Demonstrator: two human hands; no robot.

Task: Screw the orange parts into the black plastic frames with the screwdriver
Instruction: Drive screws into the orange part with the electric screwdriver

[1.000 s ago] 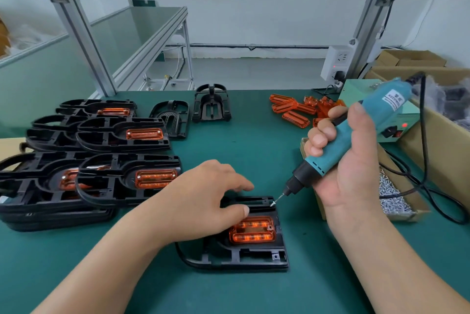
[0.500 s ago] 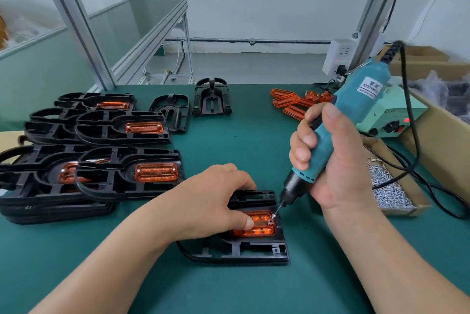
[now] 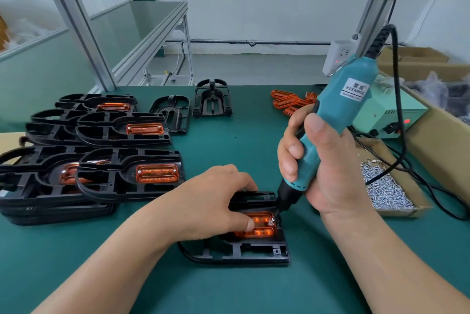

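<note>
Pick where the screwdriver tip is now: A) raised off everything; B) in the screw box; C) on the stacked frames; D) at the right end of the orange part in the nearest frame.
D: the screwdriver in the right hand meets a screw at the orange part's right end.

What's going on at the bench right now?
A person is screwing an orange part into a black frame on the bench. The left hand holds the part down, thumb on it. The right hand holds the screwdriver, tip on a screw at the part's right end. Stacked at left are fitted frames; at right lie loose orange parts and a box of screws.
</note>
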